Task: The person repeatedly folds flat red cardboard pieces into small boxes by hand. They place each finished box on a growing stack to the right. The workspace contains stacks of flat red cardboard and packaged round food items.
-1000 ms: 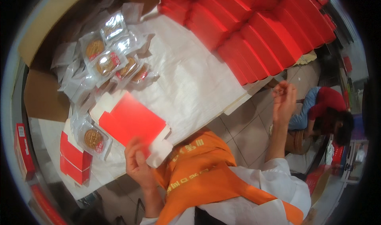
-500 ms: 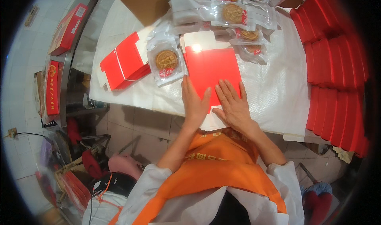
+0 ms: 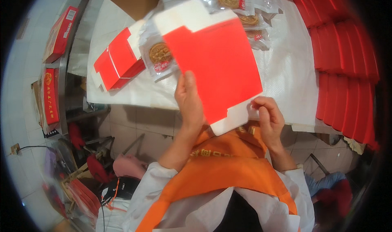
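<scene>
Your left hand [image 3: 190, 103] and right hand [image 3: 267, 117] pinch 1 flat red box [image 3: 214, 66] by its edges; loose fingers can let it slip.

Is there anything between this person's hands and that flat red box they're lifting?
Nothing visible. The left hand grips the flat red box at its left edge, and the right hand pinches its white bottom flap directly.

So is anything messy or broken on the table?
Nothing looks broken. The wrapped pastries lie in a loose, overlapping heap, one pastry packet apart beside the flat red box that both hands hold up.
</scene>
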`<state>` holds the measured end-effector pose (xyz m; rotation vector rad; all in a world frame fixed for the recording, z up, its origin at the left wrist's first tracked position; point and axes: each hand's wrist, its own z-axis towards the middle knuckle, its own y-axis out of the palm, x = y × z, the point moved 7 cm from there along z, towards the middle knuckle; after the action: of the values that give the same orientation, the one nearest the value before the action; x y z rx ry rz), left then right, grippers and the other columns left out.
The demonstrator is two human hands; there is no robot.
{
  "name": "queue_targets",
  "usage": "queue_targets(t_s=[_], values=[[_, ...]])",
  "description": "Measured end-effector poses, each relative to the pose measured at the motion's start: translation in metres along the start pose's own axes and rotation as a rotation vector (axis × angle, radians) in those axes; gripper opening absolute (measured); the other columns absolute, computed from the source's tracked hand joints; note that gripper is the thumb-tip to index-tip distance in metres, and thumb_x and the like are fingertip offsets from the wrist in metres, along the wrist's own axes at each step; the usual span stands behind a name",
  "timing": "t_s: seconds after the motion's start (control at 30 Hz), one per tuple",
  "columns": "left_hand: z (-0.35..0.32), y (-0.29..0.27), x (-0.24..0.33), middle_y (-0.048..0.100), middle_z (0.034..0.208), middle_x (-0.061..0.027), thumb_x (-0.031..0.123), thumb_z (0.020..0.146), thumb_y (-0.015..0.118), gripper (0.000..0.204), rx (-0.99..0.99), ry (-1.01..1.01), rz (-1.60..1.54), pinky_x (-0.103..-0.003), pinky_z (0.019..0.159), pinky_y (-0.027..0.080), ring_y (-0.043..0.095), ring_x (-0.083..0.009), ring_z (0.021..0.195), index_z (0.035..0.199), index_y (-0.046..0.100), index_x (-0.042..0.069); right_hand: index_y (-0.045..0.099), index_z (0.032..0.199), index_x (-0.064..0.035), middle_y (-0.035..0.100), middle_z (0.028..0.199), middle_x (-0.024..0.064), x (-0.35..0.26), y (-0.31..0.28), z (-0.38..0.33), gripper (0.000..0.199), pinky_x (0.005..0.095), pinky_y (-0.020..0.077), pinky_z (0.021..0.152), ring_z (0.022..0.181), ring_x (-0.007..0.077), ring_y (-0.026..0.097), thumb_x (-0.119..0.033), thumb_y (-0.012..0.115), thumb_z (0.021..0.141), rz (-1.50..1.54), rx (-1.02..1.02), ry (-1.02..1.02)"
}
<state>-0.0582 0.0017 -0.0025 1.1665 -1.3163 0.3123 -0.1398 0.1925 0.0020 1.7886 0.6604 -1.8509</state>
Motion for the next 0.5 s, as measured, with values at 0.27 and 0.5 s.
queue_targets(t_s=[0.27,0.5], values=[[-0.034,0.009,-0.023,0.056,0.100,-0.0052,0.024,0.095,0.038,0.025,-0.104,0.008,0.043,-0.027,0.076,0.046,0.053,-0.0098,0.090,0.103,0.050,0.003,0.044,0.118,0.0010,0.053,0.112,0.0122,0.036,0.010,-0.020,0.034,0.0343,0.0429,0.086,0.102,0.0222,0.052,-0.022,0.042,0.093,0.964,0.142,0.523],[-0.050,0.017,-0.054,0.055,0.106,-0.0050,0.018,0.093,0.044,0.026,-0.262,-0.317,0.090,-0.026,0.083,0.042,0.050,-0.0094,0.094,0.112,0.047,0.000,0.030,0.131,-0.0051,0.049,0.120,0.0109,0.018,0.025,-0.036,0.044,0.0413,0.0421,0.089,0.110,0.0260,0.049,-0.024,0.042,0.093,1.254,-0.029,0.432]])
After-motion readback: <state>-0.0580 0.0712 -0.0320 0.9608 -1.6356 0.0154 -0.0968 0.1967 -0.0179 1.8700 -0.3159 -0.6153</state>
